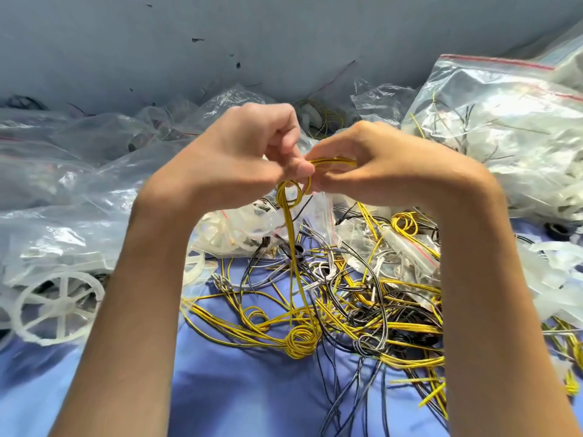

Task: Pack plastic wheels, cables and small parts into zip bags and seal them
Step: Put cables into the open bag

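Pinching yellow cable (291,197) between both hands: left hand (243,152) fingers curled, right hand (372,162) gripping looped end.

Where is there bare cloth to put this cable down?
Bare blue cloth lies at the near centre, below the wound coil and left of the tangle. A smaller patch shows bottom left, under the wheel. The tangle fills the right; bags crowd the left and rear.

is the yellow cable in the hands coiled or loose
Partly coiled: the yellow cable loops between left hand and right hand, while its tail hangs loose.
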